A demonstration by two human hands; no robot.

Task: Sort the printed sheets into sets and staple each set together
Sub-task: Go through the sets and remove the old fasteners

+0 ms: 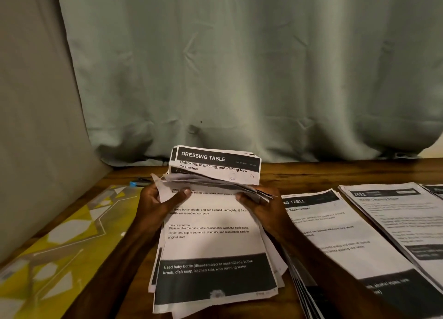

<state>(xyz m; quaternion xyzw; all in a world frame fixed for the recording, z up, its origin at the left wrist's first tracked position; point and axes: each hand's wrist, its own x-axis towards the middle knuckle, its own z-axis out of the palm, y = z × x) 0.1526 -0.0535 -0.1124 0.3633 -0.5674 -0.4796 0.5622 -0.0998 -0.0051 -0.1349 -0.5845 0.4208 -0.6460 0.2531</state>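
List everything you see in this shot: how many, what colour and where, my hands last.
bundle: one, white sheets with black headers, held up over the stack
stack: one, white and black, table centre, below the bundle
side piles: three, white and black, table right, the last cut off by the frame edge
tool: one, blue and black, behind the left grip; maybe the stapler, too hidden to tell
mat: one, yellow with white shapes, table left
table: one, brown wood
curtain: one, pale green, behind the table
wall: one, grey, far left
left grip: one bare hand, pinches the bundle's left end
right grip: one bare hand, holds the bundle's right end
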